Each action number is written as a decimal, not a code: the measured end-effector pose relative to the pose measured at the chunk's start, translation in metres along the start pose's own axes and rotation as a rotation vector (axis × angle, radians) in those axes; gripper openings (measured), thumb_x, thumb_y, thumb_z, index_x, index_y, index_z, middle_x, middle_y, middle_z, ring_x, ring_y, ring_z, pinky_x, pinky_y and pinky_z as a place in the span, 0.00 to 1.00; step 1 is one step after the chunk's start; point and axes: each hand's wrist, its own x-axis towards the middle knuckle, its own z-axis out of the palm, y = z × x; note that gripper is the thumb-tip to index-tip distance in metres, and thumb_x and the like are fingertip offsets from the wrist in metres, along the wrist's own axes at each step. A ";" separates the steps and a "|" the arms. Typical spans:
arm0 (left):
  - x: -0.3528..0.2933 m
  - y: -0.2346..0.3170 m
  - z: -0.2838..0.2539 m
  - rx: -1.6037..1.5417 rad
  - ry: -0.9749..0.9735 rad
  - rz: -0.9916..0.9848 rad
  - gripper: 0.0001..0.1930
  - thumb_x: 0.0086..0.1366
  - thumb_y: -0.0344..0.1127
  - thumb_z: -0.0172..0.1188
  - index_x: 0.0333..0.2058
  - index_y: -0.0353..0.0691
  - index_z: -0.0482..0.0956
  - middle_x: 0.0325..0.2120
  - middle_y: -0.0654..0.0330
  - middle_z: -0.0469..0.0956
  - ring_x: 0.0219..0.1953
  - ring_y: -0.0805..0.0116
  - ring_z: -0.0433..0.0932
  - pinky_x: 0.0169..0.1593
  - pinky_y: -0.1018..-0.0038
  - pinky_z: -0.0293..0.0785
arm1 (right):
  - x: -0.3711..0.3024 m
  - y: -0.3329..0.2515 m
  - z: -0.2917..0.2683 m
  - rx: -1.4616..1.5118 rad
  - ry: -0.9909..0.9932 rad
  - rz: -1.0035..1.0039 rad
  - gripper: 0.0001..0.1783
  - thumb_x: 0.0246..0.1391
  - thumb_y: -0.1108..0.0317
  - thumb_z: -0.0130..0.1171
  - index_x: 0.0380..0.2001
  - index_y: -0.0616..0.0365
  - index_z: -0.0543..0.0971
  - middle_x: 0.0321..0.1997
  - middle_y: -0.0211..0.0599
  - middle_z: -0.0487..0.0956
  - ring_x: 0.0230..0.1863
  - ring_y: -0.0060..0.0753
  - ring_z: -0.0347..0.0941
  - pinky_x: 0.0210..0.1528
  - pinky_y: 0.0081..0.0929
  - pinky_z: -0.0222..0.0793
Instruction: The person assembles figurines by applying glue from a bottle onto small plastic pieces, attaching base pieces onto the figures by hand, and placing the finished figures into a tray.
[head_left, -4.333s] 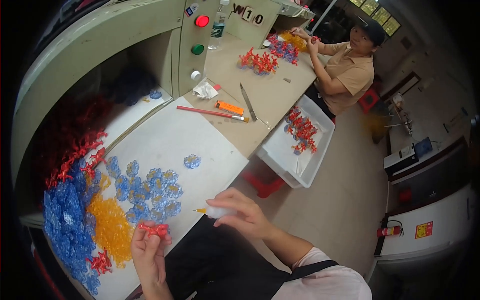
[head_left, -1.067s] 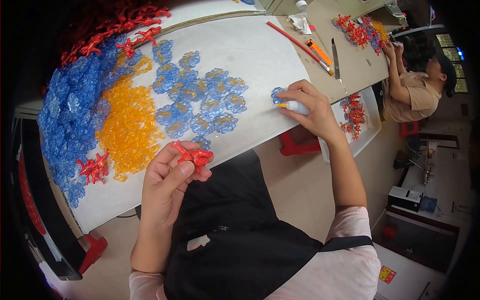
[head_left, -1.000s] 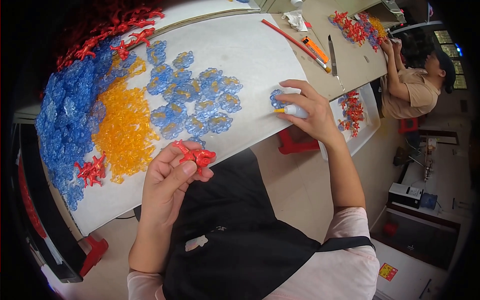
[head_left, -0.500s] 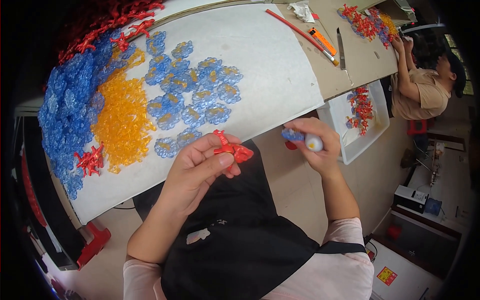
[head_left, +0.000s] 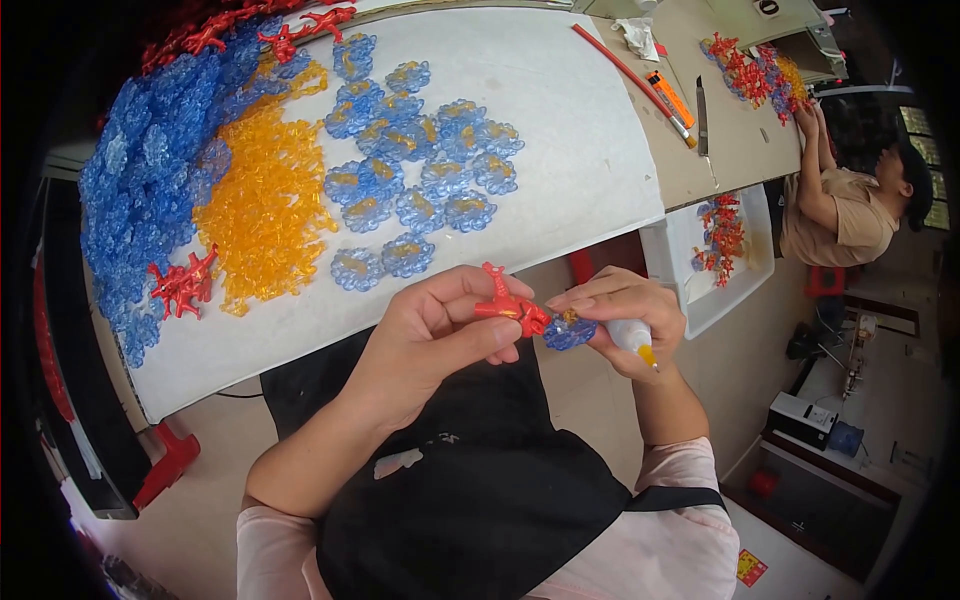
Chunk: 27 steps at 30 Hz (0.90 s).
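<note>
My left hand (head_left: 425, 335) pinches a glossy red plastic figurine (head_left: 513, 312) between thumb and fingers, in front of the table edge. Close against it, my right hand (head_left: 640, 305) grips a translucent blue flower-shaped piece (head_left: 568, 332) with a bit of orange on it. The blue piece meets or nearly meets the red figurine; I cannot tell if they touch. Tucked in the same right hand is a small white squeeze bottle (head_left: 628, 335) with a yellow tip, pointing down and away from the figurine. My fingers hide part of each piece.
On the white-covered table (head_left: 570, 150) lie heaps of blue pieces (head_left: 140, 160), orange pieces (head_left: 265, 210) and red figurines (head_left: 185, 283). A red stick (head_left: 625, 75), orange box-cutter pack (head_left: 672, 97) and knife (head_left: 702, 115) lie right. A white bin (head_left: 690, 300) holds assembled pieces; a co-worker (head_left: 845, 200) sits beyond.
My right hand has come left and down, bringing the blue piece up to the red figurine. My left hand has shifted slightly right. The view has also moved a little.
</note>
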 end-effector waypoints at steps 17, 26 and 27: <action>0.000 -0.003 0.002 -0.006 -0.013 0.007 0.11 0.55 0.25 0.54 0.39 0.34 0.70 0.32 0.60 0.74 0.28 0.79 0.72 0.34 0.84 0.69 | 0.000 -0.003 0.000 -0.103 -0.026 -0.041 0.12 0.35 0.76 0.62 0.29 0.63 0.76 0.29 0.42 0.77 0.28 0.35 0.74 0.26 0.22 0.67; -0.002 -0.003 0.004 0.064 -0.016 0.071 0.10 0.54 0.23 0.54 0.37 0.33 0.69 0.37 0.59 0.72 0.30 0.80 0.70 0.35 0.83 0.68 | -0.001 -0.008 0.000 -0.146 -0.034 -0.022 0.13 0.34 0.78 0.61 0.29 0.61 0.77 0.29 0.41 0.76 0.28 0.34 0.73 0.27 0.21 0.69; -0.002 -0.002 0.004 0.070 -0.017 0.059 0.09 0.54 0.23 0.54 0.36 0.33 0.69 0.38 0.59 0.72 0.30 0.80 0.70 0.35 0.83 0.68 | -0.001 -0.009 -0.001 -0.153 -0.036 -0.014 0.13 0.33 0.78 0.62 0.29 0.61 0.77 0.29 0.41 0.76 0.27 0.33 0.73 0.27 0.21 0.69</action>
